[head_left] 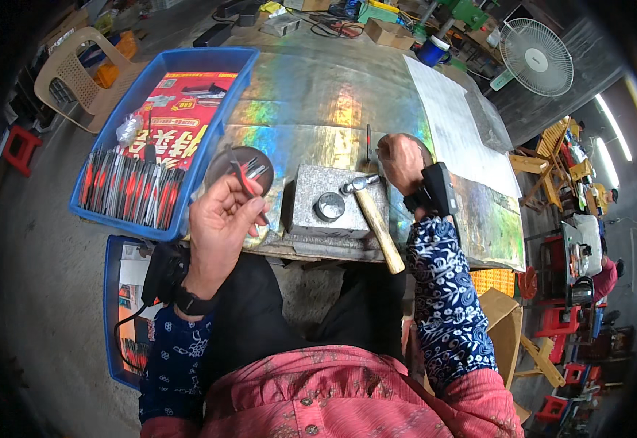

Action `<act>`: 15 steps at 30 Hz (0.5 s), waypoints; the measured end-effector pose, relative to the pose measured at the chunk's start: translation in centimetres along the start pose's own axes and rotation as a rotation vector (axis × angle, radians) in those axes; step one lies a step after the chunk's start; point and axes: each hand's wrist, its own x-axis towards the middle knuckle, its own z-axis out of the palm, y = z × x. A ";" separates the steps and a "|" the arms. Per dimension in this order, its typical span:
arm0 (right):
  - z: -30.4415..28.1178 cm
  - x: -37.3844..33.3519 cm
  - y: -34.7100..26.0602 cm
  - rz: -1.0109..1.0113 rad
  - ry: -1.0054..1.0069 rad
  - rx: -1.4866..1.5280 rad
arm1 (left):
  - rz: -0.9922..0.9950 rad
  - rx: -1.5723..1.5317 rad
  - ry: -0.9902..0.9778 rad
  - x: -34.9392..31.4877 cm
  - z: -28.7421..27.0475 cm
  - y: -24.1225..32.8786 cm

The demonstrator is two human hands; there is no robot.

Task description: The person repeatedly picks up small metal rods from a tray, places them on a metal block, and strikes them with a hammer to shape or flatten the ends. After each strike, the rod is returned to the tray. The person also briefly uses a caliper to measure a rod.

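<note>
My left hand (220, 223) is closed around a slender red-and-black tool (243, 179), its exact kind unclear. It is held up over a round brown dish (217, 166) with small metal pieces in it. On the right, my right hand (403, 162) reaches down over a second dark round dish (426, 152), fingers bent together; whatever they pinch is hidden. Between the hands sits a grey metal block (305, 191). On top are a round dark-topped metal piece (329, 206) and a wooden-handled hammer (378, 228), its handle jutting past the near edge.
A blue tray (130, 225) at left holds rows of similar red, black and grey tools. Another blue tray (109, 328) is lower down. A thin dark-and-red tool (368, 142) lies beyond the block. White sheeting (446, 109) covers the table's right; a fan (536, 58) stands behind.
</note>
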 end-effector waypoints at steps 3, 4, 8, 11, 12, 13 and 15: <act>2.6 1.4 1.6 0.085 -0.040 0.030 | -0.027 0.032 -0.020 -0.1 -0.4 0.5; 3.3 1.6 1.8 0.068 -0.012 0.025 | -0.020 0.034 -0.028 0.1 -0.6 0.7; 4.7 2.2 1.3 0.128 0.061 -0.073 | -0.006 0.113 -0.046 0.2 -0.7 1.2; 4.6 2.3 1.1 0.169 0.079 0.004 | -0.009 0.142 -0.046 0.3 -0.4 1.2; 4.4 2.3 1.1 0.217 0.048 0.087 | -0.026 0.110 -0.029 0.2 -0.2 1.0; 4.2 2.4 1.1 0.265 0.015 0.170 | -0.044 0.077 -0.012 0.1 0.1 0.9; 3.9 2.2 1.0 0.157 0.055 -0.007 | -0.101 0.059 0.028 0.0 0.2 0.8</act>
